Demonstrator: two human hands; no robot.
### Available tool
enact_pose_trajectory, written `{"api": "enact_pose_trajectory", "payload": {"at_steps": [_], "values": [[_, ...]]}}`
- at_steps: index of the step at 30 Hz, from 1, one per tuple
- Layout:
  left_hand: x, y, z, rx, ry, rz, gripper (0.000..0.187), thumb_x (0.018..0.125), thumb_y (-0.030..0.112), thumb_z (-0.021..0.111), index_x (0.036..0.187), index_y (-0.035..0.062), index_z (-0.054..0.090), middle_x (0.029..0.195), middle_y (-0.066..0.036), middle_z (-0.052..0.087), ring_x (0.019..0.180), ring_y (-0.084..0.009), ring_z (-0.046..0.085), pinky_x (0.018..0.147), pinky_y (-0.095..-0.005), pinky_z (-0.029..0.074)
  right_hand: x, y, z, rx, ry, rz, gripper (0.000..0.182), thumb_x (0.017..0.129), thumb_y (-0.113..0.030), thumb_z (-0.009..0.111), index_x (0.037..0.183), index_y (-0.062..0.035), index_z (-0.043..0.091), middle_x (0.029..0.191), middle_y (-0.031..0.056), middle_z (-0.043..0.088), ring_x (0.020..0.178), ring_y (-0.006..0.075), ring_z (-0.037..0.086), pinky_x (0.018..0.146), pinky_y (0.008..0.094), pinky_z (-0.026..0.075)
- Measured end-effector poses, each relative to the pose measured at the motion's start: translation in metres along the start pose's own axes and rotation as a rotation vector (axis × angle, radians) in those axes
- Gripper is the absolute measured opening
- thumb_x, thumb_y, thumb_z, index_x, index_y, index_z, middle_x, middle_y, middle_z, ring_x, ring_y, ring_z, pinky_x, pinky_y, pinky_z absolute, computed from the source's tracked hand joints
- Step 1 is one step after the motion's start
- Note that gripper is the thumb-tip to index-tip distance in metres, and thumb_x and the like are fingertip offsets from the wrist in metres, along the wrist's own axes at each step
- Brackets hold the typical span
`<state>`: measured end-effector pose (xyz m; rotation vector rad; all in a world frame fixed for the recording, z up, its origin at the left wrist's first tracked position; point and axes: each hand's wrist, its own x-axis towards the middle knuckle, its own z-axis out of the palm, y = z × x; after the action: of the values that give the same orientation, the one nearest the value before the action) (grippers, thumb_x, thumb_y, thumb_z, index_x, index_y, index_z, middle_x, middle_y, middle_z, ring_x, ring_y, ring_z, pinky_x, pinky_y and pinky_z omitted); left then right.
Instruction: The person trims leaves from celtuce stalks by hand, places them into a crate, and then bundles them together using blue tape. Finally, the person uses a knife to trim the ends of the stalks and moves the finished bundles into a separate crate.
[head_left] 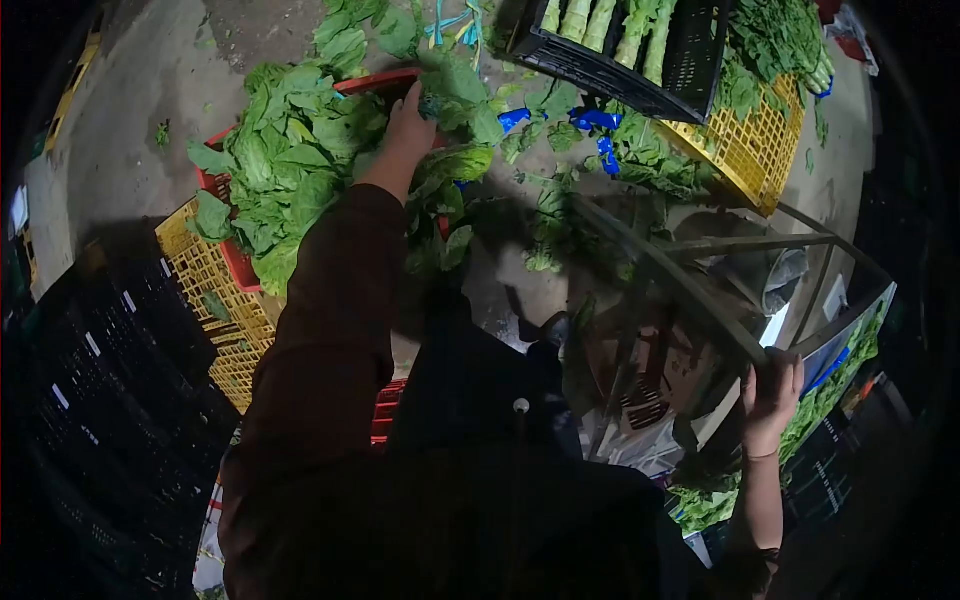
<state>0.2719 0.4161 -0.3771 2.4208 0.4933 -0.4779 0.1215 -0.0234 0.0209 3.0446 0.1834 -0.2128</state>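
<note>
My left hand [408, 135] reaches to the far right side of a red crate [240, 265] heaped with green leaves [300, 165]. One finger stretches forward; the others curl beside a small dark teal patch, and what they hold is hidden. Leafy stems [455, 165] lie just right of that hand. On the right, my right hand [772, 400] is closed over the corner of a metal frame [690, 290], its fingers wrapped on the bar.
A black crate [620, 75] of thick pale green stalks stands at the top, near a yellow crate [755, 150]. Another yellow crate [205, 270] sits under the red one. Loose leaves and blue ties [597, 120] litter the floor. Dark stacked crates [110, 340] stand left.
</note>
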Motion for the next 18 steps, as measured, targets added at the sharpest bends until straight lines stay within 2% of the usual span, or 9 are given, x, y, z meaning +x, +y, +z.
{"api": "enact_pose_trajectory", "payload": {"at_steps": [1, 4, 6, 7, 9, 10, 12, 16, 18], "values": [[0.005, 0.002, 0.005, 0.005, -0.014, 0.002, 0.062, 0.089, 0.023, 0.06, 0.144, 0.0167, 0.032, 0.122, -0.016, 0.053, 0.097, -0.0311, 0.058, 0.081, -0.0444, 0.05, -0.001, 0.002, 0.001, -0.027, -0.009, -0.03, 0.032, 0.074, -0.006, 0.069, 0.103, -0.0009, 0.057, 0.097, 0.0155, 0.058, 0.097, 0.0368, 0.052, 0.097, 0.0434, 0.038], [0.011, 0.014, 0.007, 0.072, -0.284, -0.209, 0.05, 0.089, 0.022, 0.058, 0.137, 0.0234, 0.043, 0.143, -0.016, 0.035, 0.112, -0.0328, 0.052, 0.085, -0.0435, 0.048, -0.004, 0.006, 0.004, 0.008, -0.024, -0.019, 0.031, 0.073, -0.005, 0.069, 0.101, -0.0021, 0.057, 0.096, 0.0149, 0.058, 0.097, 0.0361, 0.053, 0.101, 0.0462, 0.035], [0.006, 0.01, 0.006, -0.094, -0.172, -0.21, 0.035, 0.089, 0.023, 0.058, 0.124, 0.0171, 0.058, 0.127, -0.018, 0.051, 0.1, -0.0325, 0.058, 0.082, -0.0428, 0.049, 0.004, -0.003, -0.002, -0.014, -0.032, -0.001, 0.027, 0.072, -0.003, 0.068, 0.097, -0.0034, 0.057, 0.096, 0.0145, 0.058, 0.095, 0.0357, 0.053, 0.101, 0.0484, 0.035], [-0.002, 0.01, 0.005, -0.093, -0.177, -0.201, 0.035, 0.089, 0.023, 0.058, 0.124, 0.0171, 0.058, 0.127, -0.018, 0.051, 0.1, -0.0325, 0.058, 0.082, -0.0428, 0.049, 0.005, -0.001, -0.003, -0.017, -0.031, 0.009, 0.027, 0.072, -0.003, 0.068, 0.097, -0.0034, 0.057, 0.096, 0.0145, 0.058, 0.095, 0.0357, 0.053, 0.101, 0.0484, 0.035], [-0.024, 0.004, -0.002, -0.315, 0.094, -0.243, 0.027, 0.09, 0.022, 0.057, 0.115, 0.0133, 0.064, 0.105, -0.017, 0.063, 0.088, -0.0332, 0.061, 0.079, -0.0412, 0.048, 0.004, 0.0, -0.001, -0.031, -0.032, -0.01, 0.027, 0.071, -0.002, 0.067, 0.097, -0.0045, 0.057, 0.096, 0.0135, 0.059, 0.095, 0.0349, 0.054, 0.101, 0.048, 0.035], [-0.033, -0.002, -0.003, -0.303, 0.105, -0.24, 0.027, 0.09, 0.022, 0.057, 0.115, 0.0133, 0.064, 0.105, -0.017, 0.063, 0.088, -0.0332, 0.061, 0.079, -0.0412, 0.048, -0.001, 0.006, 0.006, 0.029, 0.088, -0.059, 0.028, 0.07, -0.001, 0.066, 0.097, -0.0056, 0.057, 0.096, 0.0126, 0.059, 0.095, 0.0337, 0.054, 0.101, 0.047, 0.035], [-0.06, -0.018, -0.012, -0.47, 0.535, -0.02, 0.026, 0.091, 0.019, 0.056, 0.114, 0.0089, 0.062, 0.095, -0.011, 0.067, 0.084, -0.0255, 0.063, 0.076, -0.0361, 0.048, 0.002, 0.004, 0.002, 0.04, 0.044, -0.039, 0.028, 0.071, -0.001, 0.066, 0.097, -0.0058, 0.057, 0.096, 0.0123, 0.059, 0.095, 0.0337, 0.054, 0.1, 0.0467, 0.035], [-0.143, 0.018, -0.109, -0.704, 0.481, -0.13, 0.023, 0.094, 0.016, 0.053, 0.111, 0.0029, 0.062, 0.106, -0.008, 0.063, 0.094, -0.0168, 0.061, 0.078, -0.0309, 0.048, 0.001, 0.004, 0.001, 0.049, 0.008, -0.012, 0.028, 0.072, -0.002, 0.065, 0.098, -0.0068, 0.058, 0.095, 0.0123, 0.059, 0.099, 0.0342, 0.053, 0.097, 0.0445, 0.037], [-0.175, 0.037, -0.152, -1.055, 0.557, 0.027, 0.021, 0.094, 0.014, 0.051, 0.108, -0.0002, 0.058, 0.107, -0.009, 0.06, 0.098, -0.0146, 0.058, 0.079, -0.0296, 0.049, 0.0, 0.007, 0.002, 0.057, 0.026, -0.006, 0.028, 0.072, -0.003, 0.066, 0.098, -0.0069, 0.059, 0.096, 0.0125, 0.059, 0.1, 0.0345, 0.052, 0.097, 0.0441, 0.037]]}}
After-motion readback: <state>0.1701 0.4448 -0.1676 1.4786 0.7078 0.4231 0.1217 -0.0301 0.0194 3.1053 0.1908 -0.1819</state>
